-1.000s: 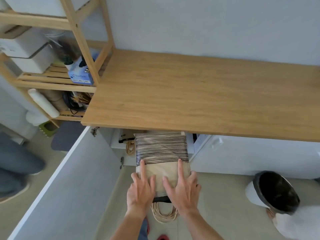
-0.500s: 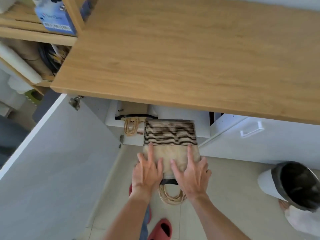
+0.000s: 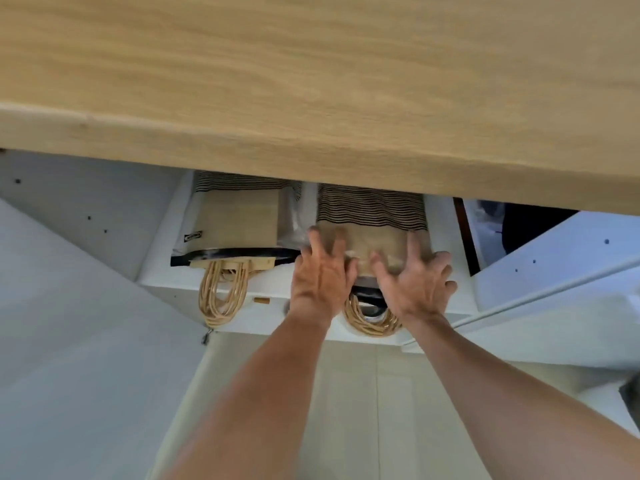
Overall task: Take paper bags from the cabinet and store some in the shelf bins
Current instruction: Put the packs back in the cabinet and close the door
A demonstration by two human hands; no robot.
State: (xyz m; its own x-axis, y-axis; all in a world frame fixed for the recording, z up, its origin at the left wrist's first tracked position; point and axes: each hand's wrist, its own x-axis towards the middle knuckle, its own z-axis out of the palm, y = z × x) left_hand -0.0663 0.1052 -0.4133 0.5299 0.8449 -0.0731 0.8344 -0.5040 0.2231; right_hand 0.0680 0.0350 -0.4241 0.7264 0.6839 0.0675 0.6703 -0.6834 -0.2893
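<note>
Head view: both hands lie palm-down with fingers spread wide on a flat stack of brown paper bags with black stripes (image 3: 372, 220). The left hand (image 3: 320, 275) presses the stack's near left part, the right hand (image 3: 417, 278) its near right part; neither closes around anything. The stack lies on the white cabinet shelf (image 3: 166, 282), its long axis running away from the person, the striped end pointing into the cabinet and the twisted tan paper handles (image 3: 370, 318) hanging over the shelf's front edge toward the person. Motion blur softens the fingertips and the bag's near end.

Just beside it on the left lies a second stack of brown paper bags in a clear sleeve with a black band (image 3: 239, 226), turned the same way, its looped handles also drooping over the edge. The two stacks look close, but whether they touch cannot be told.

A light wooden countertop (image 3: 311, 81) overhangs the cabinet and hides the far ends of both stacks. An open white cabinet door (image 3: 69, 341) stands at the left, another white door (image 3: 554, 271) at the right.
</note>
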